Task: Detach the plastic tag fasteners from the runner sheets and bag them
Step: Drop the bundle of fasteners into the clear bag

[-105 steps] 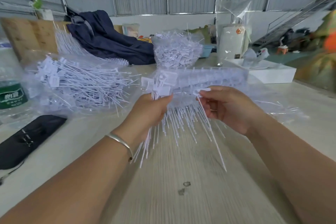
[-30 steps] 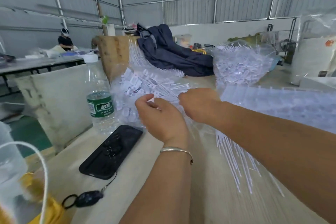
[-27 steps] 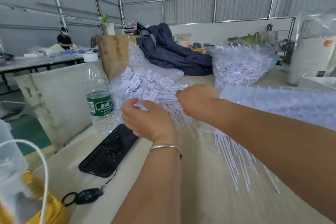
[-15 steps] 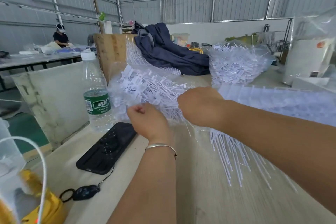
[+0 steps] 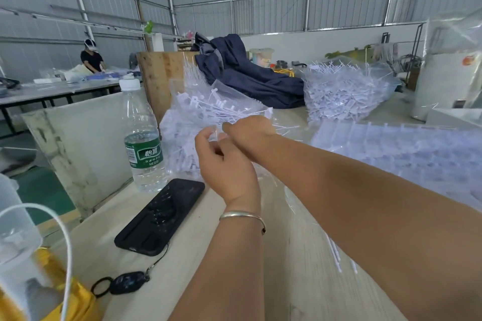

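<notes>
Corrugated shed walls behind, long pale worktable [image 5: 307, 255] in front. Runner sheets [image 5: 407, 154] lie stacked at the right, within reach for the next pull. Clear bag [image 5: 187, 138] of loose fasteners [image 5: 182, 128] sits beside the water bottle [image 5: 143, 135]. Both hands meet at its mouth: left hand [image 5: 227, 164] pinches the film open, right hand [image 5: 250, 133] curls at the opening, its contents hidden.

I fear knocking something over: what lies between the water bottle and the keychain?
In the head view, the black phone lies between the water bottle and keychain.
</notes>
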Demonstrator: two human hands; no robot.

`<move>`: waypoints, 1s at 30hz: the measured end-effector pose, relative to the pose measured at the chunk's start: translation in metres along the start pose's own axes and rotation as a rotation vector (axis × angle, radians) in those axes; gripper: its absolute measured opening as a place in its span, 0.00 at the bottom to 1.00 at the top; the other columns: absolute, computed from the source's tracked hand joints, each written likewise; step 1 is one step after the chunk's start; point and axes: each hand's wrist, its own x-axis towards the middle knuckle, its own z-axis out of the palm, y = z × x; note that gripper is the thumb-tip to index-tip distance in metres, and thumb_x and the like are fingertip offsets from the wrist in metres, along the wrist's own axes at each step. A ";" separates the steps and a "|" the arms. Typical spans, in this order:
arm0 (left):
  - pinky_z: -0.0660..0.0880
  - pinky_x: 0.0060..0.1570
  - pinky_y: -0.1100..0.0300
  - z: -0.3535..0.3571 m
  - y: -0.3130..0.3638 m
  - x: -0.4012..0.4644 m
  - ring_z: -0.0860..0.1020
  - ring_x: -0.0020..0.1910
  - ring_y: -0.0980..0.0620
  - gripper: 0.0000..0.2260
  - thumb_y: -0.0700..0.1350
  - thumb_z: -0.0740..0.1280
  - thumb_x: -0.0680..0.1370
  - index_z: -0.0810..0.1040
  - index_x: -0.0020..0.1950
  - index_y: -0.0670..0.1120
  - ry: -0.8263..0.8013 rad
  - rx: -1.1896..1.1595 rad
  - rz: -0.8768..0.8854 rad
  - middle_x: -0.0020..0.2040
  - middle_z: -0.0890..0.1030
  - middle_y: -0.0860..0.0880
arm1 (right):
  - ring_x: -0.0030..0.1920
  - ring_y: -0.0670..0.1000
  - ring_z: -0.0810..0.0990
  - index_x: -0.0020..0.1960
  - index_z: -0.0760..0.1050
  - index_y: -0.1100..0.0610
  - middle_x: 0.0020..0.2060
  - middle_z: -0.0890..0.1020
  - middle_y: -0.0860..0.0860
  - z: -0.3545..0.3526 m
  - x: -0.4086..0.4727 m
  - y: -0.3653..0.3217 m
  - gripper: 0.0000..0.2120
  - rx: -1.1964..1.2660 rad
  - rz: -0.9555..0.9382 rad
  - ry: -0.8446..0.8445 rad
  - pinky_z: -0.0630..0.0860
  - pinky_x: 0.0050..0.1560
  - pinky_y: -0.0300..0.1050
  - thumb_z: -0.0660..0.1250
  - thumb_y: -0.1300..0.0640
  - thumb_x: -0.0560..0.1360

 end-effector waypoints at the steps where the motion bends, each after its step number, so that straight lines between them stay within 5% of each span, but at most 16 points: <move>1: 0.67 0.34 0.74 0.000 -0.001 0.000 0.70 0.27 0.63 0.05 0.39 0.63 0.80 0.78 0.52 0.46 -0.012 0.005 0.006 0.29 0.70 0.56 | 0.52 0.58 0.78 0.59 0.67 0.53 0.49 0.80 0.53 0.002 0.002 -0.001 0.09 0.051 -0.013 -0.036 0.66 0.41 0.47 0.55 0.55 0.80; 3: 0.67 0.36 0.75 0.000 -0.001 0.000 0.71 0.29 0.65 0.07 0.39 0.63 0.80 0.80 0.52 0.45 -0.033 -0.001 0.038 0.31 0.72 0.56 | 0.55 0.57 0.77 0.52 0.65 0.51 0.48 0.78 0.52 0.004 0.001 -0.005 0.04 0.140 -0.056 -0.125 0.67 0.45 0.48 0.54 0.53 0.80; 5: 0.69 0.39 0.73 -0.001 -0.001 0.002 0.72 0.32 0.64 0.08 0.38 0.63 0.79 0.80 0.51 0.47 -0.054 -0.007 0.087 0.30 0.73 0.58 | 0.55 0.56 0.77 0.57 0.70 0.53 0.46 0.75 0.50 0.009 0.000 -0.006 0.09 0.177 -0.090 -0.177 0.68 0.46 0.48 0.55 0.53 0.80; 8: 0.71 0.39 0.69 -0.001 -0.003 0.003 0.70 0.31 0.61 0.09 0.39 0.63 0.79 0.80 0.50 0.51 -0.072 -0.007 0.120 0.29 0.71 0.60 | 0.58 0.58 0.77 0.66 0.68 0.55 0.56 0.78 0.54 0.020 0.003 0.001 0.16 0.211 -0.069 -0.225 0.69 0.48 0.49 0.54 0.52 0.81; 11: 0.69 0.38 0.68 0.000 -0.010 0.002 0.71 0.31 0.62 0.09 0.42 0.62 0.80 0.76 0.58 0.52 -0.074 0.061 0.055 0.31 0.72 0.56 | 0.61 0.60 0.74 0.70 0.65 0.54 0.63 0.72 0.56 0.024 0.001 0.003 0.20 0.361 -0.046 -0.222 0.69 0.51 0.51 0.57 0.49 0.80; 15: 0.68 0.39 0.70 0.002 -0.016 -0.002 0.74 0.37 0.61 0.15 0.45 0.60 0.81 0.70 0.67 0.50 -0.156 0.126 -0.009 0.38 0.75 0.55 | 0.52 0.57 0.73 0.49 0.71 0.55 0.53 0.75 0.56 0.021 -0.006 0.016 0.08 0.408 -0.087 -0.082 0.67 0.48 0.48 0.58 0.51 0.78; 18: 0.70 0.39 0.67 0.003 -0.014 -0.003 0.75 0.35 0.60 0.08 0.45 0.62 0.80 0.71 0.59 0.48 -0.152 0.094 -0.005 0.37 0.74 0.55 | 0.56 0.56 0.75 0.58 0.78 0.58 0.55 0.78 0.56 0.018 -0.017 0.037 0.11 0.603 -0.041 0.039 0.68 0.55 0.44 0.61 0.54 0.80; 21: 0.75 0.44 0.51 0.001 -0.015 -0.007 0.79 0.39 0.45 0.08 0.46 0.64 0.78 0.71 0.41 0.46 -0.177 0.110 -0.026 0.36 0.77 0.48 | 0.49 0.52 0.81 0.58 0.80 0.61 0.52 0.82 0.53 0.004 -0.038 0.063 0.12 0.930 0.085 0.100 0.74 0.52 0.42 0.63 0.56 0.80; 26: 0.69 0.25 0.65 0.002 -0.015 -0.024 0.74 0.22 0.51 0.22 0.51 0.64 0.77 0.74 0.26 0.41 -0.583 0.230 -0.128 0.24 0.77 0.45 | 0.34 0.55 0.83 0.42 0.81 0.60 0.37 0.83 0.56 -0.016 -0.096 0.112 0.09 0.945 0.242 0.290 0.80 0.43 0.52 0.62 0.63 0.76; 30: 0.68 0.25 0.63 0.006 -0.009 -0.044 0.77 0.24 0.49 0.20 0.45 0.64 0.78 0.78 0.27 0.42 -1.032 0.321 -0.192 0.29 0.82 0.40 | 0.30 0.55 0.80 0.36 0.80 0.61 0.32 0.82 0.60 -0.016 -0.163 0.140 0.11 0.907 0.354 0.163 0.77 0.34 0.43 0.62 0.67 0.73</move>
